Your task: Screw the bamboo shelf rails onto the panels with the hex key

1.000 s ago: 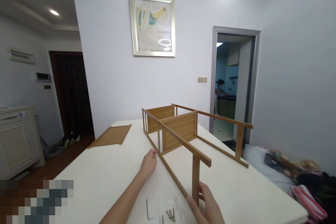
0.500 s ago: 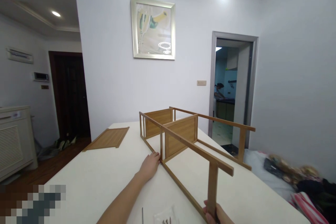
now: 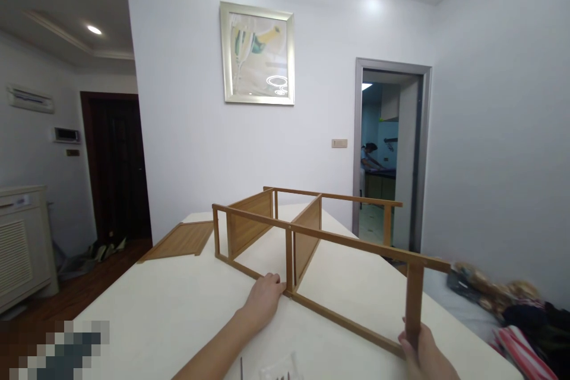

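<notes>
A wooden shelf frame (image 3: 351, 322) lies on its side on the white table, with two slatted panels fixed across it. At its lower rail, close to the middle crosspiece, my left hand (image 3: 263, 303) is closed on the wood, fingertips partly hidden. My right hand (image 3: 425, 350) grips the upright crosspiece at the frame's near right end, low down, with the thumb on the near side. A separate wooden panel (image 3: 180, 238) lies flat on the table to the left, beyond my left hand.
Near the front of the white table (image 3: 178, 303) are a small clear bag of screws (image 3: 281, 367) and a thin dark rod (image 3: 241, 368). Clothes (image 3: 525, 309) are heaped at the right. A person (image 3: 369, 157) stands beyond the doorway.
The shelf frame has turned on the table, its near end swinging right and away from me. My right hand moved right with it; my left hand shifted slightly right.
</notes>
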A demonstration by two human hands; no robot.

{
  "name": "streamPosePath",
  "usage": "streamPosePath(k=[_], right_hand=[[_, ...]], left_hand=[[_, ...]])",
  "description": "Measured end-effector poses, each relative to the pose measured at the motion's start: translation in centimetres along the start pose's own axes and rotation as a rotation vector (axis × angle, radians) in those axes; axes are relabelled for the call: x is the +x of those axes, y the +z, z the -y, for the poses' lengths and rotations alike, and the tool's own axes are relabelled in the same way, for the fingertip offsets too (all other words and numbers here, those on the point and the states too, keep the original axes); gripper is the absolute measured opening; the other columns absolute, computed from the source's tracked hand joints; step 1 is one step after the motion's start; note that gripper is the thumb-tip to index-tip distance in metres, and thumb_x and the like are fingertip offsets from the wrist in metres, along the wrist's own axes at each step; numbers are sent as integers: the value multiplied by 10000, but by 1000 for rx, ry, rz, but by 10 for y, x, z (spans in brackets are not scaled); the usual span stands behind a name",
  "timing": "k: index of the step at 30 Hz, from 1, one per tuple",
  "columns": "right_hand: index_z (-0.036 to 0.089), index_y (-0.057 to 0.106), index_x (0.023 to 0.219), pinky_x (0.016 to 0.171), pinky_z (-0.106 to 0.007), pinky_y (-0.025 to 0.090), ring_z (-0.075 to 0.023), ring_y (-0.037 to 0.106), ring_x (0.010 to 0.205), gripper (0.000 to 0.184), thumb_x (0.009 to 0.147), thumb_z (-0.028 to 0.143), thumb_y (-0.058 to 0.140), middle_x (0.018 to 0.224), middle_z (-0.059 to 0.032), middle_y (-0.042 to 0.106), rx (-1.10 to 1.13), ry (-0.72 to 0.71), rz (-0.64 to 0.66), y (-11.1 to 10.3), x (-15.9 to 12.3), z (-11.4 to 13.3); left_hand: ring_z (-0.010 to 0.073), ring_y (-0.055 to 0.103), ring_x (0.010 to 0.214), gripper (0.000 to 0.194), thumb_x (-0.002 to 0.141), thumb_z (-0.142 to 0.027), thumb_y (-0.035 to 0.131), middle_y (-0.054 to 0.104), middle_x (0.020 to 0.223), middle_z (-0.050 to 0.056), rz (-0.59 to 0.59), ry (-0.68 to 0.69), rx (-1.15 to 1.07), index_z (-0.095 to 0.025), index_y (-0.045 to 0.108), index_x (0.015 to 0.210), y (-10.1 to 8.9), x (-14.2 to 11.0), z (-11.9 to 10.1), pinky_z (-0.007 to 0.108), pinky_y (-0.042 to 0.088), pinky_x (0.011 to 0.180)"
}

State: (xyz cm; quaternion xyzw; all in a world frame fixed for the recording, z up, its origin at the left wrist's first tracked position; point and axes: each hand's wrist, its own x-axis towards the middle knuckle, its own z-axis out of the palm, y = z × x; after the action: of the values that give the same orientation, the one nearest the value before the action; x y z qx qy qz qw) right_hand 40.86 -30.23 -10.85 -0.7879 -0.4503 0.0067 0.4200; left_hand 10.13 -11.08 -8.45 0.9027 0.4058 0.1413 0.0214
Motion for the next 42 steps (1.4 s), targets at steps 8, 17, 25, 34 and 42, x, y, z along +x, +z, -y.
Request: streamPosePath(k=[8,17,25,34,42], right_hand=[[232,430,905,638,-370,489,-304,688,709,128,800,283,379,760,-123,689,-32,3,-36,-8,27,1],[143,456,1046,644,-332,453,-275,675,723,216,887,184,315,809,-147,676,-157,-23,19,2,46,-4],[137,470,1051,642,-320,436,-255,665,720,216,895,157,323,804,-136,671,-168,-93,35,13,63,-5],[117,470,1088,689,-293,465,-232,678,796,224,922,155,326,900,-161,687,-212,-166,85,24,75,-2],[6,528,1104,935,-491,403,-377,563,1072,274,901,139,403,1068,-284,609,-392,-280,33,16,53,24]], left_hand=[[265,543,947,345,916,-137,367,649,918,105,10,56,-16,-217,702,918,-1,-9,-12,406,376,850],[217,582,1004,372,931,-209,401,687,1034,73,-10,30,-198,-228,633,1221,-5,-32,-5,334,418,906],[224,571,1032,311,886,-243,471,648,1075,88,-49,-75,-257,-200,660,1129,-6,-60,23,339,404,950],[217,564,952,242,893,-200,430,621,964,84,-109,-120,-269,-190,664,957,0,-69,25,337,424,887],[210,569,930,212,827,-147,475,621,926,71,-96,-191,-236,-196,671,890,-10,-74,24,322,425,870]])
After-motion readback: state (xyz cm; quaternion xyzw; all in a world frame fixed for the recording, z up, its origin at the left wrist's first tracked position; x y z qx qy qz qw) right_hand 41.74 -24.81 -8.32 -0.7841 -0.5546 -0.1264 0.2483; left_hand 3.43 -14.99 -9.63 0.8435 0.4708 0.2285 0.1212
